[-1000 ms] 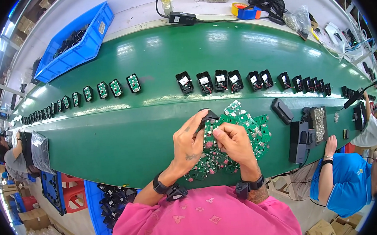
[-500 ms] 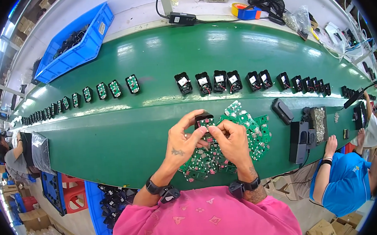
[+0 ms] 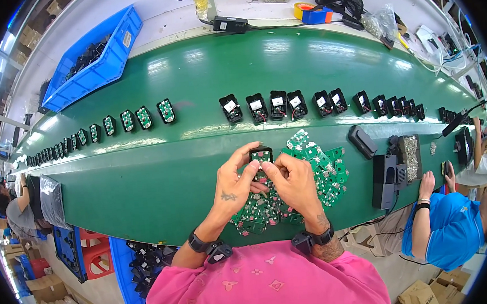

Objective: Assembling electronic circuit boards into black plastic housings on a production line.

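Observation:
Between both hands, over the near middle of the bench, is a small black plastic housing [image 3: 261, 148] with a green circuit board [image 3: 262, 156] in its opening. My left hand [image 3: 233, 182] is closed round the housing's left side, its thumb against the board. From the right, my right hand [image 3: 295, 178] is closed too, with its thumb pressing on the board. Just below the hands and to their right spreads a pile of loose green circuit boards [image 3: 323, 172]. Fingers cover the lower part of the housing.
Across the bench [image 3: 117, 200] runs a row of black housings, with boards [image 3: 165, 110] at left and with wires and white labels [image 3: 278, 105] at right. A blue crate [image 3: 93, 66] stands far left. A dark boxy device [image 3: 384, 183] is near a co-worker in blue [image 3: 449, 231].
Both thumbs now press side by side on the circuit board, which lies flatter inside the housing. The pile and the rows of housings stay as they were.

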`<state>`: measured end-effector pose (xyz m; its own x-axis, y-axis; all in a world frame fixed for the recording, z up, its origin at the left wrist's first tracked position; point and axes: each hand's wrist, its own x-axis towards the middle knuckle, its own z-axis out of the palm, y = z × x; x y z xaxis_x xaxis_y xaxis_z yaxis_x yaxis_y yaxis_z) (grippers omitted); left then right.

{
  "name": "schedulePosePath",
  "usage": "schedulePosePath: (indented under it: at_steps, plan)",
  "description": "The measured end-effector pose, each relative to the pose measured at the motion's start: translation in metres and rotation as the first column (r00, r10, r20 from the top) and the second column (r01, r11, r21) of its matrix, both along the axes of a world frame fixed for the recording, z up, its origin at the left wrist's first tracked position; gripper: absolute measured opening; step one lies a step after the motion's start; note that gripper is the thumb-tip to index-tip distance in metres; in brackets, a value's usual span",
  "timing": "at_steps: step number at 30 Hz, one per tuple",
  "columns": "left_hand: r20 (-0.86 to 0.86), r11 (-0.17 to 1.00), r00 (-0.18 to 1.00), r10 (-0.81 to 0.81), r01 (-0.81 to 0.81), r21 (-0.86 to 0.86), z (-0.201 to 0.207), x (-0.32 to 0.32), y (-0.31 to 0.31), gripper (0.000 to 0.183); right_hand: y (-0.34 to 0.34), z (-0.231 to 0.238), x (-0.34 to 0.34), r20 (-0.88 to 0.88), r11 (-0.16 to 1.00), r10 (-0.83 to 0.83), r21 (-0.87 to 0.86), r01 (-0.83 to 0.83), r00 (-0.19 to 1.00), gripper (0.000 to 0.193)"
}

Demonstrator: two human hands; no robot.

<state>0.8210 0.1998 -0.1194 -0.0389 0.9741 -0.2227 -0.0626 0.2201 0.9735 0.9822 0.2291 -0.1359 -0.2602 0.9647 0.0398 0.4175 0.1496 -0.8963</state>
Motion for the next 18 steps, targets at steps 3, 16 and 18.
schedulePosePath:
  at_steps: [3,16,18]
  plan:
    - [-0.045,0.999,0.998,-0.044,0.044,0.002,-0.002,-0.002,0.001,0.039,-0.002,-0.002,-0.005,-0.114,0.998,-0.017,-0.058,0.011,0.993,0.023]
    - [-0.015,0.995,0.995,-0.096,0.096,-0.041,-0.002,0.002,0.009,0.039,0.001,0.003,0.002,-0.123,0.998,0.07,0.001,-0.07,0.99,0.045]
    - [-0.009,0.994,0.995,-0.099,0.098,-0.048,-0.001,0.004,0.01,0.039,0.001,-0.003,0.002,-0.127,0.998,0.063,0.035,-0.059,0.99,0.044]
